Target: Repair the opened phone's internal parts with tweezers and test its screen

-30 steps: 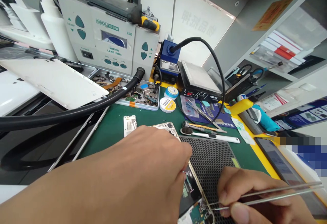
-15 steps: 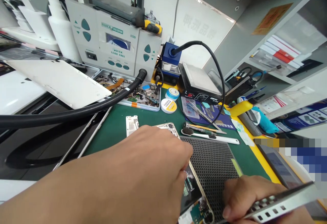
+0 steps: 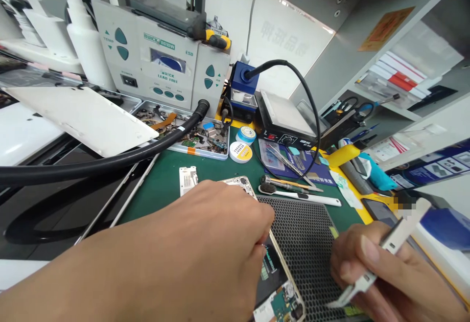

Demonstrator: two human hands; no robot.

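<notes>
My left hand (image 3: 223, 229) is closed in a fist over an opened phone (image 3: 281, 263). Whatever its curled fingers grip is hidden from this side. The phone's light frame, dark battery and green circuit board show past the hand. At lower right, my right hand (image 3: 370, 263) pinches metal tweezers (image 3: 370, 275) with square holes along the arms. Their tips slant down left over the black honeycomb mat (image 3: 306, 243), to the right of the phone. A small white phone part (image 3: 188, 177) lies beyond my left wrist.
A thick black hose (image 3: 121, 168) runs in from the left to the grey hot-air station (image 3: 169, 57). A tray of circuit parts (image 3: 220, 154), two round tins (image 3: 241, 152), a toothbrush (image 3: 316, 198), a soldering iron stand (image 3: 244, 80) and a heating plate (image 3: 286, 111) stand around the green mat.
My right hand has turned the tweezers, so their tips now point down left over the mat. My left hand stays closed over the phone.
</notes>
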